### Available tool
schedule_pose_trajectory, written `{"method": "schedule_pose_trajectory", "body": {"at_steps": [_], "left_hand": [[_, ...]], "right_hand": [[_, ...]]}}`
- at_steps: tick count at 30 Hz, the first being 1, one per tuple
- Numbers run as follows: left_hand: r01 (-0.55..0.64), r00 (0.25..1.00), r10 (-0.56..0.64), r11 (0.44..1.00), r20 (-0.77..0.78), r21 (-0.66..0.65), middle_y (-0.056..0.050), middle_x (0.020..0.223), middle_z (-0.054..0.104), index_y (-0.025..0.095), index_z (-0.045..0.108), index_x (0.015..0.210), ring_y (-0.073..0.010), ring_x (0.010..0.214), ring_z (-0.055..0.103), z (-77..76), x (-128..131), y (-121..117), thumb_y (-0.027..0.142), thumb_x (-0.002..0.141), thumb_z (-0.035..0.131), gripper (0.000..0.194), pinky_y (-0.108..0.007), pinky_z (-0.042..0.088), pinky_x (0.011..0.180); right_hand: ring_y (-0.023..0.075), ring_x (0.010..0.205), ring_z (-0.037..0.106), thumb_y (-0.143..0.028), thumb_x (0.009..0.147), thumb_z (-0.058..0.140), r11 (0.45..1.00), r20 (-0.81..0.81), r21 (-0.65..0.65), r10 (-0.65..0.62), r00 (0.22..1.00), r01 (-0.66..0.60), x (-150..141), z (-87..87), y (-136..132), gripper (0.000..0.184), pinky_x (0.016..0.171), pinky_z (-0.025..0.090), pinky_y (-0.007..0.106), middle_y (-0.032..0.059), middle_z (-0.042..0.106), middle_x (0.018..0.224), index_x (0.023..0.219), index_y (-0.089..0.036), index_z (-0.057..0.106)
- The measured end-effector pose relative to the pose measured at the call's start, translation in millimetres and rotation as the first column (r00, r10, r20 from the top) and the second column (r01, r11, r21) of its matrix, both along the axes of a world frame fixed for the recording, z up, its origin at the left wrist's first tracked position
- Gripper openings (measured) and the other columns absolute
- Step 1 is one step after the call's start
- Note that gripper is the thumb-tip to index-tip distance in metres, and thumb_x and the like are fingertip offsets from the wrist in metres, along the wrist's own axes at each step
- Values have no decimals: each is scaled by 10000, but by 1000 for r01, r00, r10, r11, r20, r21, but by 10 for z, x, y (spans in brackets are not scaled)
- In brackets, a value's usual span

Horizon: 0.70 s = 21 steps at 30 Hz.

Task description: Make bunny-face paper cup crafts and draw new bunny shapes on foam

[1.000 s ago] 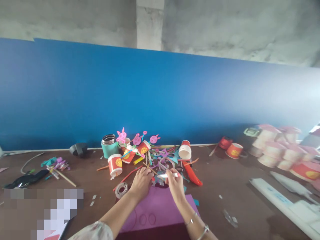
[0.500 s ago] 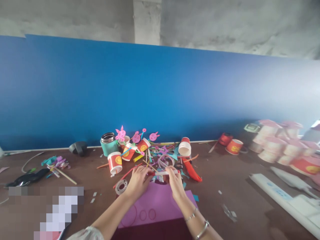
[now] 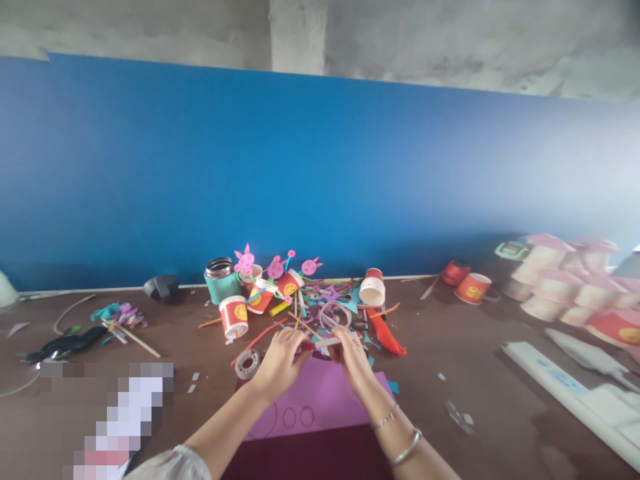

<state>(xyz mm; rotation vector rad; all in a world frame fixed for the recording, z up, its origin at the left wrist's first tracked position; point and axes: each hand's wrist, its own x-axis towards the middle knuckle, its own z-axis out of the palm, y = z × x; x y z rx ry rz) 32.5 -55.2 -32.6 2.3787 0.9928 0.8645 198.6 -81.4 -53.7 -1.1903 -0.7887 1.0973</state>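
A white marker [image 3: 327, 343] with a red end is held level between both hands, just above a purple sheet. My left hand [image 3: 281, 360] is closed around its red end. On the white barrel, the fingers of my right hand [image 3: 351, 359] are pinched; they hide the marker's far end. The purple sheet [image 3: 330, 397] lies flat under my hands, with red circles [image 3: 305, 417] drawn near its lower left edge. Just left of my left hand is a roll of clear tape [image 3: 247, 364]. A silver bangle is on my right wrist.
Behind my hands are red paper cups [image 3: 234, 316], pink animal-face cutouts [image 3: 245, 259], a teal flask [image 3: 222, 283], scraps and a red pouch [image 3: 386, 332]. Stacked cups [image 3: 550, 280] and a white power strip [image 3: 555, 380] stand right. Sticks [image 3: 137, 340] lie left. A blue partition [image 3: 320, 180] closes the back.
The marker has tilted slightly, its right end now higher. My right fingers have slid further over that end, covering its red tip. The camera view has shifted a little.
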Motion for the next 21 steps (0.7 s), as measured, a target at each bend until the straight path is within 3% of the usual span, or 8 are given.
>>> {"method": "schedule_pose_trajectory", "body": {"at_steps": [3, 6, 8, 10, 12, 16, 21], "left_hand": [[-17, 992, 31, 994, 120, -111, -31, 843, 642, 199, 557, 876, -183, 797, 595, -85, -9, -52, 237, 867, 477, 89, -296, 444, 740], [-10, 965, 90, 952, 247, -307, -1, 754, 620, 194, 513, 906, -140, 665, 578, -250, -9, -85, 270, 886, 439, 107, -249, 442, 633], [40, 948, 101, 902, 301, -429, 22, 692, 584, 190, 487, 890, -106, 533, 523, -361, 0, -95, 302, 884, 433, 124, -221, 413, 530], [101, 937, 89, 857, 338, -505, 33, 679, 562, 186, 475, 881, -83, 466, 476, -438, 9, -98, 319, 877, 437, 138, -206, 385, 474], [123, 932, 84, 841, 351, -526, 31, 683, 560, 183, 479, 887, -83, 471, 479, -472, 12, -97, 313, 867, 448, 135, -205, 386, 470], [114, 936, 76, 860, 345, -497, 19, 686, 568, 180, 495, 891, -94, 507, 505, -469, 2, -83, 303, 858, 462, 131, -210, 408, 492], [132, 936, 59, 854, 346, -503, 21, 681, 558, 179, 493, 883, -92, 494, 506, -468, -2, -63, 320, 863, 462, 146, -213, 409, 496]], "right_hand": [[111, 410, 388, -395, 725, 550, 1000, -28, -25, -10, 1000, 9, 87, 54, 2, 235, 436, 268, 236, -50, 461, 401, 613, -190, 571], [132, 510, 500, -417, 743, 545, 996, -82, -94, 0, 997, -8, 179, 175, -50, 286, 472, 323, 230, 0, 604, 566, 840, -166, 641], [128, 531, 516, -426, 733, 582, 988, -62, -130, 74, 995, -81, 189, 255, -141, 293, 486, 337, 226, 20, 622, 593, 801, -147, 644], [100, 459, 453, -419, 746, 587, 983, 47, -113, 150, 988, -144, 151, 290, -281, 282, 472, 315, 219, -23, 533, 466, 661, -151, 608], [91, 408, 411, -393, 750, 576, 964, 154, -178, 225, 962, -197, 91, 263, -449, 274, 452, 292, 216, -52, 467, 387, 602, -162, 565], [113, 471, 488, -293, 717, 587, 934, 288, -244, 327, 900, -261, 27, 96, -734, 171, 488, 336, 217, -21, 597, 496, 614, -186, 502], [118, 456, 482, -237, 737, 531, 960, 463, -187, 273, 843, -208, 48, -47, -858, 180, 483, 344, 220, -31, 564, 467, 574, -201, 463]]}}
